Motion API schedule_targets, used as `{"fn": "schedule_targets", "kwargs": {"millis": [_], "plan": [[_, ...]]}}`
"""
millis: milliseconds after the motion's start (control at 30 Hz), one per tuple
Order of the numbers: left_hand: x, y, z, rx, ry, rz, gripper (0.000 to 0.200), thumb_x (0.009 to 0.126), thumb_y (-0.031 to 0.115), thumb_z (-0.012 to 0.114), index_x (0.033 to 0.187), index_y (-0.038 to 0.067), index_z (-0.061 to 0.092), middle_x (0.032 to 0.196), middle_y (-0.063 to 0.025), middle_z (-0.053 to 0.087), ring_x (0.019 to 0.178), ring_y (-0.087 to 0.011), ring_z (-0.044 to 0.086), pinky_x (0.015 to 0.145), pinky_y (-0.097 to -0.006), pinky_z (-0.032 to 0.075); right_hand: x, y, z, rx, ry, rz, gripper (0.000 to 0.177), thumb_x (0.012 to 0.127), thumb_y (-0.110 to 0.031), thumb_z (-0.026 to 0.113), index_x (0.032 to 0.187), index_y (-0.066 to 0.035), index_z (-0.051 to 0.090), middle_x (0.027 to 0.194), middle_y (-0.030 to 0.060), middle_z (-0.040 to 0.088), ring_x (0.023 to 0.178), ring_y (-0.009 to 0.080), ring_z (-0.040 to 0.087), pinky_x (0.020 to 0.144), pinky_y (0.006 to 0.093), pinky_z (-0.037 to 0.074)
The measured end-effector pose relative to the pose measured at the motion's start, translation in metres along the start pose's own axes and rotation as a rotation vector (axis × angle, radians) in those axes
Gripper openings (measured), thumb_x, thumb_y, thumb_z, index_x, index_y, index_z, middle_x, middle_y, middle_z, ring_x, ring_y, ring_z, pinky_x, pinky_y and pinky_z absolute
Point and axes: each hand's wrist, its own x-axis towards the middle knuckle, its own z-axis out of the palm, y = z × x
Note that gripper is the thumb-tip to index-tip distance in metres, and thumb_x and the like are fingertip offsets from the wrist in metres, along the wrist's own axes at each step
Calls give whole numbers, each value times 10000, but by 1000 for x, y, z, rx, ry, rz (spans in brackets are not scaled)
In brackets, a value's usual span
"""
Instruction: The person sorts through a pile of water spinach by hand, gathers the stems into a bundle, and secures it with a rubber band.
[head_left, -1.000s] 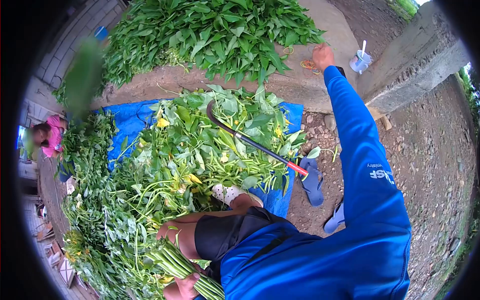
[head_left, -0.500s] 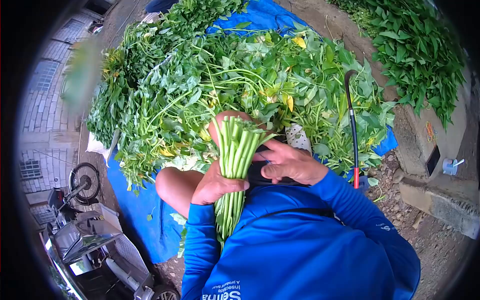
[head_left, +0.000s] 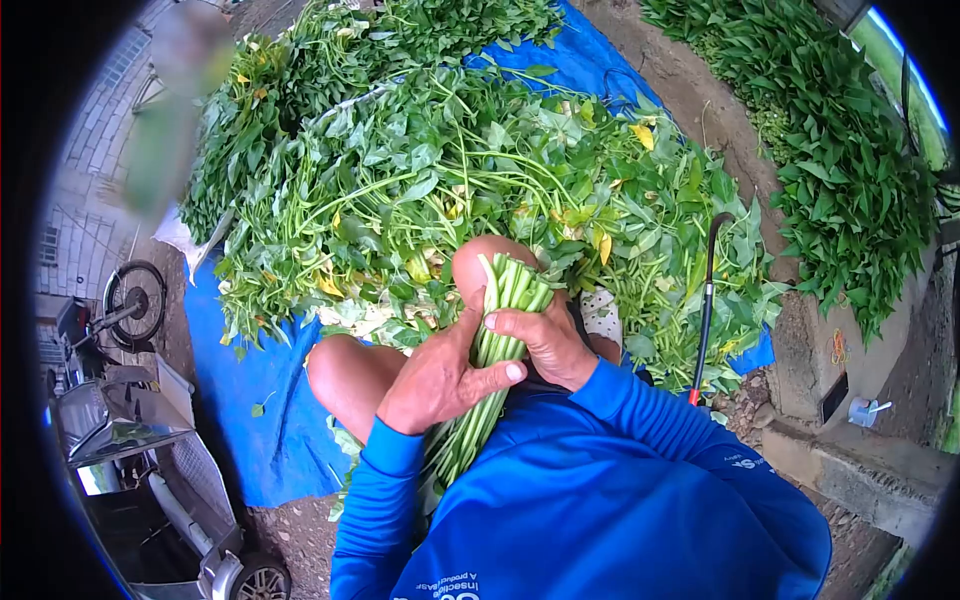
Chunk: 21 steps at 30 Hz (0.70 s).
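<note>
A bundle of green leafy-vegetable stems point(head_left: 505, 345) stands tilted in front of my body, cut ends up. My left hand point(head_left: 440, 375) is wrapped round its middle, thumb across the front. My right hand point(head_left: 548, 340) grips the bundle near its top from the other side, thumb laid over the stems. Against my body and left sleeve, the lower end of the bundle is partly hidden. Just beyond my knees lies a large heap of loose leafy stems point(head_left: 400, 190), with some yellow leaves among the green.
The heap rests on a blue tarp point(head_left: 250, 400). A curved-handled rod point(head_left: 706, 300) stands at the right. Farther right are a pile of leafy bunches point(head_left: 800, 130), a phone-like dark object point(head_left: 832, 398) and a white cup point(head_left: 866, 411) on a ledge. A motorbike with a sidecar point(head_left: 150, 450) is parked left.
My right hand has closed onto the upper part of the bundle, where before it was open beside it. The bundle has shifted right and tilts more. The camera view has shifted.
</note>
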Motion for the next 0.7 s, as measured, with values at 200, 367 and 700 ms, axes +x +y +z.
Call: {"fn": "schedule_targets", "kwargs": {"millis": [200, 367, 700], "plan": [[63, -3, 45, -985, 505, -92, 975, 1082, 772, 196, 1270, -57, 673, 1168, -202, 745, 1124, -277, 705, 1025, -397, 532, -9, -18, 12, 3, -3, -13, 464, 898, -72, 754, 1352, -34, 672, 1110, 13, 719, 1031, 113, 647, 935, 315, 533], [67, -10, 50, -1330, 261, -314, 860, 1091, 700, 386, 1394, -77, 595, 1291, -187, 708, 1161, -268, 696, 1071, -375, 527, -23, -30, -9, -209, -37, -13, 597, 908, -143, 781, 1468, -25, 609, 1178, 29, 713, 1088, 122, 639, 992, 326, 521], [76, -6, 64, -1506, 349, -123, 187, 903, 71, 621, 754, 126, 522, 727, 18, 547, 659, -100, 454, 644, -276, 412, -53, -38, -23, -209, 22, -63, 701, 919, -191, 790, 1544, -7, 533, 1476, 111, 648, 1374, 221, 580, 1209, 397, 401]]}}
